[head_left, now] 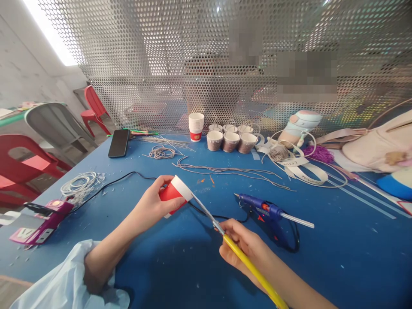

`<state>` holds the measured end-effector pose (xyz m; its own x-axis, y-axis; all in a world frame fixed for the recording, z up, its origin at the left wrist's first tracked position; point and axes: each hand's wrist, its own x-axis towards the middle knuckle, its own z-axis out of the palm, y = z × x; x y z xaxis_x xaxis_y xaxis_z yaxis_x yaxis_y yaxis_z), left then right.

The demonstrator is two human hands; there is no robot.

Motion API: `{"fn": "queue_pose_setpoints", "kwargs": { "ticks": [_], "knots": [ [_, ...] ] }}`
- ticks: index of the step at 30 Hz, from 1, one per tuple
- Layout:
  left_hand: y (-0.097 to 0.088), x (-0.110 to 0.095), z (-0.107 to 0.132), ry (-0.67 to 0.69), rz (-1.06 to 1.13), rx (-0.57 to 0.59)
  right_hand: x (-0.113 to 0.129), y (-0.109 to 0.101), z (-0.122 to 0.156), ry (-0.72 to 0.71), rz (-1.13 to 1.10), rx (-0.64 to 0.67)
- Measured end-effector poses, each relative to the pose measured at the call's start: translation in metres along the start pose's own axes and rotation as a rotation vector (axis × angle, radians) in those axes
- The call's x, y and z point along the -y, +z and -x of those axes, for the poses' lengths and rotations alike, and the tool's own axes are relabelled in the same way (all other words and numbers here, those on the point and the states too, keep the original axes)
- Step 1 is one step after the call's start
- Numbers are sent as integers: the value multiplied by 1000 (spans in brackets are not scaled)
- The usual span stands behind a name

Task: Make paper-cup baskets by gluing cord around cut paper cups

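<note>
My left hand (154,206) is closed around a red and white paper cup (175,193), held on its side just above the blue table (337,257). My right hand (244,246) grips yellow-handled scissors (222,234). The scissor blades reach up and left and meet the cup's white rim. A blue hot glue gun (267,210) lies on the table just right of my right hand, with a glue stick sticking out of its back and its black cord looped beside it.
A stack of paper cups (196,126) and several string-wrapped cups (230,139) stand at the back by the perforated screen (206,64). Loose strings (225,171), a black phone (119,143), a white wire coil (79,182), ribbon (302,165), a pink bag (380,146), and a magenta power strip (43,225) lie around. Red chairs (28,165) stand at left.
</note>
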<state>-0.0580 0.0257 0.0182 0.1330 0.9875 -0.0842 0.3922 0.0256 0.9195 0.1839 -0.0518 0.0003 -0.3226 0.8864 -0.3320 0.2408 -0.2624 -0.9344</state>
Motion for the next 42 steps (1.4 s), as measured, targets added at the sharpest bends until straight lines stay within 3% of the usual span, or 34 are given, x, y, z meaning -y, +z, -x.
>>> {"fn": "queue_pose_setpoints", "kwargs": {
  "ticks": [13,21,33,42],
  "knots": [
    [4,2,0,-19,-70,52,3,1,1,9,152,10],
    [6,7,2,159,-288,-132,5,1,1,1,228,-5],
    [10,8,2,177,-300,-193,-8,5,-3,-12,255,-48],
    [18,16,3,275,-363,-276,-7,7,-2,5,260,-75]
  ]
}}
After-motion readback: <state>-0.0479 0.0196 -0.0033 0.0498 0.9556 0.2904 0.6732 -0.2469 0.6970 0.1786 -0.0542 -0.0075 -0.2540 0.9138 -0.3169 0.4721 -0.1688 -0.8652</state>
